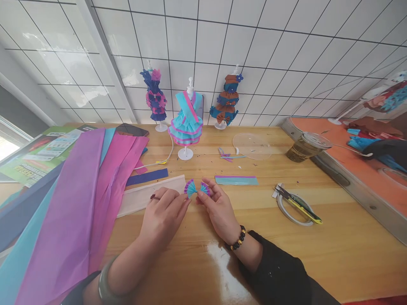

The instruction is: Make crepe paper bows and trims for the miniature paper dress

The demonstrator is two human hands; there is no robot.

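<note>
A small pleated bow (191,189), light blue with purple edges, is held between my two hands above the wooden table. My left hand (164,212) has its fingers closed on the bow's left side. The thumb and fingers of my right hand (219,207) pinch its right side. Just beyond my right hand lies a flat blue strip with a purple edge (236,180). A white folded strip (136,198) lies partly behind my left hand. Farther back stands a small dress form in a light blue, pink-trimmed paper dress (186,120).
Long purple (63,212) and pink sheets cover the left side. Two more dressed forms (155,97) stand by the tiled wall. Tweezers (299,203) rest on a white tape ring at right. A lidded cup (307,147) stands near the orange surface (343,169).
</note>
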